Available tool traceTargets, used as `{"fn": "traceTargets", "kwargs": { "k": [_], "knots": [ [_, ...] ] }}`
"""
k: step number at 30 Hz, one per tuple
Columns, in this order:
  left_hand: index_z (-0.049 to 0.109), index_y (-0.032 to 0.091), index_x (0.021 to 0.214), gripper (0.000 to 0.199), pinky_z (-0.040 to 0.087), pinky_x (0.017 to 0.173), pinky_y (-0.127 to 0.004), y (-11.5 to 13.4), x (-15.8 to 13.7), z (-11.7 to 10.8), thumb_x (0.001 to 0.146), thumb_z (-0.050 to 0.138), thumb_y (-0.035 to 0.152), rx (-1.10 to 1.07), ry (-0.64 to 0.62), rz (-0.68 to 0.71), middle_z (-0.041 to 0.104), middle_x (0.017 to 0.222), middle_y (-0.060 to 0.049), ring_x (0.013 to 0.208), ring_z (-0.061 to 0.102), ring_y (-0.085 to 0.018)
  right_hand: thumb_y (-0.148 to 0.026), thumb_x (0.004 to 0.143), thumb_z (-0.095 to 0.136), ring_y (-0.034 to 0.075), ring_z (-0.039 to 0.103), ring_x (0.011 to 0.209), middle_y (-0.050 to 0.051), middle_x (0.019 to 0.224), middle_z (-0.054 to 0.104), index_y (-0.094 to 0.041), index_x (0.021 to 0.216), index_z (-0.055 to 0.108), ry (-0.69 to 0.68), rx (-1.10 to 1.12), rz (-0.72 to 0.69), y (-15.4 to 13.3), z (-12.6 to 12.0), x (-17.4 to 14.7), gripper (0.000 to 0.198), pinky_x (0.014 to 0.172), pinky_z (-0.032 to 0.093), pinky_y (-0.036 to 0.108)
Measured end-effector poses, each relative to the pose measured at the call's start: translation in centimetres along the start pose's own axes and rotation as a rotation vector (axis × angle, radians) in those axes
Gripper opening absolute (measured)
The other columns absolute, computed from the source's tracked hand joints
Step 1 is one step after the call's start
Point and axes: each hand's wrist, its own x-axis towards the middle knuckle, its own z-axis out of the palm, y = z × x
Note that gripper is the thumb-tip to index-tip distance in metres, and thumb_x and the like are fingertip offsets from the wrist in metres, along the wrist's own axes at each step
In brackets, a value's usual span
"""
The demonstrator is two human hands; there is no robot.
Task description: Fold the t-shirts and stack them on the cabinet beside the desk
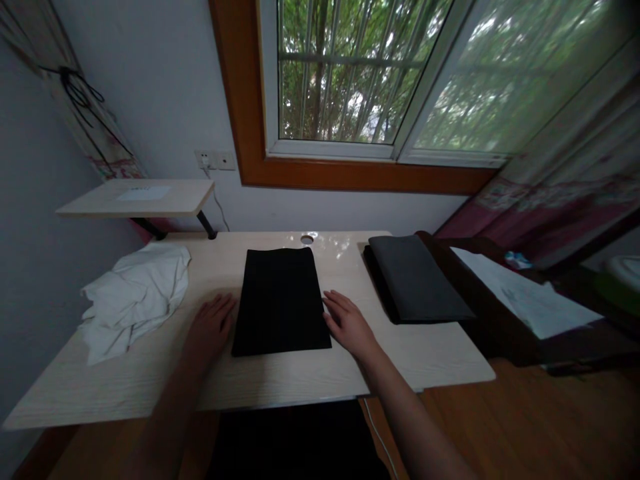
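Note:
A flat black rectangular sheet or folder [281, 303] lies on the desk in front of me; its exact kind does not show. Beside its left edge my left hand [211, 325] rests on the desktop, fingers stretched out and holding nothing. My right hand [349, 323] lies along the right edge, fingertips at or touching the black item, fingers extended with nothing in them. Farther right, a stack of dark grey and black folder-like covers [420, 279] sits at the desk's right side, partly reaching past its edge.
A crumpled white cloth [137, 293] lies on the left of the pale wooden desk [270, 377]. Behind it stands a small raised shelf [175, 193] on black legs. A round cable hole [307, 240] is near the back edge. White paper [525, 293] lies on dark furniture at right.

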Motion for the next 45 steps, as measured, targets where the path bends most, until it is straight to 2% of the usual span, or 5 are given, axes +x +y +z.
{"fn": "traceTargets", "kwargs": {
  "k": [9,18,32,38,45],
  "knots": [
    [0.063,0.019,0.134,0.045,0.034,0.122,-0.051,-0.2,0.0,0.0,0.1,0.037,0.032,-0.072,0.058,-0.041,0.06,0.145,-0.009,0.14,0.049,-0.025,-0.03,0.097,0.054,0.029,0.049,0.139,0.008,0.145,0.058,-0.024,0.137,0.063,0.003,0.0,0.002,-0.2,0.0,0.0,0.041,0.117,0.042,0.052],
    [0.053,0.016,0.143,0.049,0.038,0.118,-0.052,0.1,-0.1,-0.2,0.1,0.037,0.034,-0.072,0.066,-0.087,0.057,0.147,-0.013,0.139,0.05,-0.027,-0.029,0.097,0.053,0.029,0.049,0.139,0.009,0.146,0.058,-0.023,0.138,0.062,-0.02,-0.023,-0.004,-0.3,-0.3,0.1,0.042,0.117,0.042,0.052],
    [0.054,0.015,0.143,0.054,0.036,0.119,-0.051,-0.2,0.5,-0.1,0.1,0.037,0.043,-0.197,0.05,-0.171,0.057,0.146,-0.014,0.138,0.05,-0.028,-0.029,0.097,0.054,0.029,0.048,0.14,0.01,0.147,0.057,-0.023,0.138,0.062,-0.018,0.0,0.001,-0.2,-0.2,0.1,0.043,0.116,0.041,0.053],
    [0.054,0.016,0.141,0.053,0.037,0.116,-0.05,-0.5,2.4,-0.5,0.098,0.041,0.044,-0.278,0.023,-0.236,0.063,0.139,-0.012,0.13,0.055,-0.029,-0.029,0.096,0.056,0.029,0.052,0.135,0.009,0.142,0.06,-0.025,0.134,0.065,0.01,0.04,0.034,0.0,0.0,0.4,0.039,0.115,0.041,0.052],
    [0.041,0.015,0.149,0.065,0.047,0.1,-0.043,1.5,7.4,-1.2,0.09,0.056,0.039,-0.432,-0.089,-0.367,0.071,0.125,-0.013,0.095,0.071,-0.024,-0.038,0.093,0.065,0.03,0.055,0.115,0.012,0.12,0.066,-0.023,0.115,0.073,0.058,0.041,0.202,-0.5,0.8,4.0,0.029,0.104,0.046,0.046]
  ]
}}
